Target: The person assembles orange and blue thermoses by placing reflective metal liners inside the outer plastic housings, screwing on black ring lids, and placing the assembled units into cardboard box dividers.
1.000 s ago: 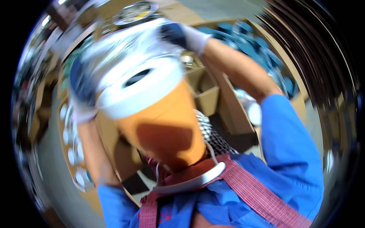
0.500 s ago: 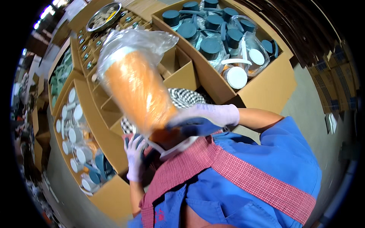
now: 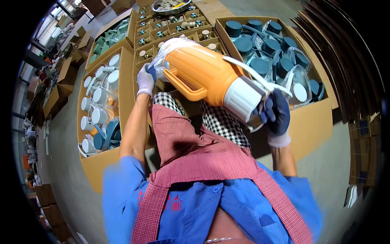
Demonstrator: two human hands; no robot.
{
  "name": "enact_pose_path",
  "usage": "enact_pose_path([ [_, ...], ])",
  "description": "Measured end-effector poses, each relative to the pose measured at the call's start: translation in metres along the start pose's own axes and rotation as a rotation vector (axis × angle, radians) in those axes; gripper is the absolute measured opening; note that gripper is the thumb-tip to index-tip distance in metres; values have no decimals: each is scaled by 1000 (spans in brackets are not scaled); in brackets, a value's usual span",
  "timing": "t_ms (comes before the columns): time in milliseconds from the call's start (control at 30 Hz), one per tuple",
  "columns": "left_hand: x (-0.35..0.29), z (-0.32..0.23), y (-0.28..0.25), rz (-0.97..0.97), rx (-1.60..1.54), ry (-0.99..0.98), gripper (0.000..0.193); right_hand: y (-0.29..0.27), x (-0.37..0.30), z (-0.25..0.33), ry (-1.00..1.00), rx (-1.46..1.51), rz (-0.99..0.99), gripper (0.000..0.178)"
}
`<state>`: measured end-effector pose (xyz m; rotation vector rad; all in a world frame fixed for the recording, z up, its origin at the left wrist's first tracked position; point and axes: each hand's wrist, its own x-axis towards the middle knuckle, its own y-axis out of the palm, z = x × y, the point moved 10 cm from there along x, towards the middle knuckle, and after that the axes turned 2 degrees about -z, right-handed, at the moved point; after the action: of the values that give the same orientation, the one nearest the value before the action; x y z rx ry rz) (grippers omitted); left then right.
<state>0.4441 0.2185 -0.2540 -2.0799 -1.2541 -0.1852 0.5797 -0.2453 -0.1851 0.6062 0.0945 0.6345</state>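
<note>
An orange thermos jug with an orange side handle and a white lid lies tilted across my lap, base to the upper left. A clear plastic bag is bunched round its base end. My left hand, in a white glove with dark palm, is closed on the bagged base end. At the lid end my right hand, gloved alike, has its fingers curled by the lid and its white carrying handle. Part of its grip is hidden behind the lid.
An open carton of blue-lidded jugs stands at right, another carton of white-lidded ones at left. Ahead is a divided carton with stoppered flasks, a metal bowl above it. Flat cardboard is stacked far right.
The jug has swung round so its lid end points lower right and its side handle shows. The bag now covers only the base end. My left hand has moved up onto that end.
</note>
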Motion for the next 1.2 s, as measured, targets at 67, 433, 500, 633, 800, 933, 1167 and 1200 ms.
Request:
enact_pose_path([
  [67, 21, -7, 21, -100, 33, -110, 22, -13, -3, 0, -45, 95, -61, 36],
  [433, -108, -401, 181, 636, -415, 1054, 44, -255, -31, 71, -385, -279, -349, 31],
  [500, -33, -356, 246, 532, -411, 791, 56, -286, -54, 111, -359, -310, -374, 37],
  [633, -26, -268, 497, 1122, 70, 792, 42, -302, -119, 176, -521, -2019, -916, 39],
  [800, -65, -244, 594, 1142, 592, 820, 26, -296, -141, 186, -732, -1807, -849, 36],
  [933, -69, -281, 485, 990, 226, 990, 27, -281, -133, 182, -838, -1807, -754, 34],
  [1167, 10, -379, 253, 498, -41, 963, 29, -224, -131, 200, -924, -2073, -892, 37],
  [1200, 36, -376, 228, 422, -74, 903, 30, -201, -139, 208, -977, -2212, -866, 35],
])
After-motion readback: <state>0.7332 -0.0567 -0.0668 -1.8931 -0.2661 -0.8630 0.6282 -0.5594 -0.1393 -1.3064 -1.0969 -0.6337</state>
